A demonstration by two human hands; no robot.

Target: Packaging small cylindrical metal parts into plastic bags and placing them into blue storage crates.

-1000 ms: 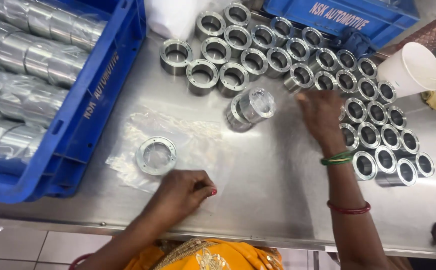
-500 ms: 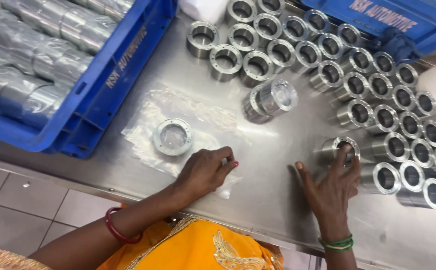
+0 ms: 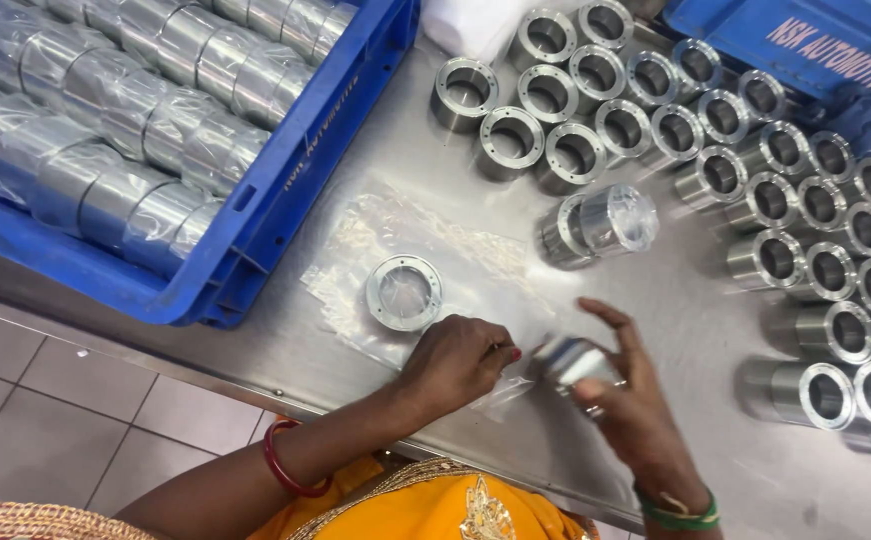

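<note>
My right hand (image 3: pixel 628 400) holds a shiny metal sleeve (image 3: pixel 574 364) just above the steel table (image 3: pixel 696 330). My left hand (image 3: pixel 461 362) rests with fingers curled on a clear plastic bag (image 3: pixel 426 250), close to the sleeve. A flat metal ring (image 3: pixel 404 292) lies on the stack of clear bags, left of my left hand. Beyond my hands, a sleeve wrapped in clear plastic (image 3: pixel 601 225) lies on its side.
Several bare metal sleeves (image 3: pixel 776 200) stand in rows across the far right of the table. A blue crate (image 3: pixel 286 190) at the left holds several plastic-wrapped sleeves. Another blue crate (image 3: pixel 816 40) sits at the far right. The table's front edge (image 3: pixel 216 375) meets tiled floor.
My right hand picked a sleeve from the rows at the right and brought it toward my left hand, which stayed on the bags. The view shifted.
</note>
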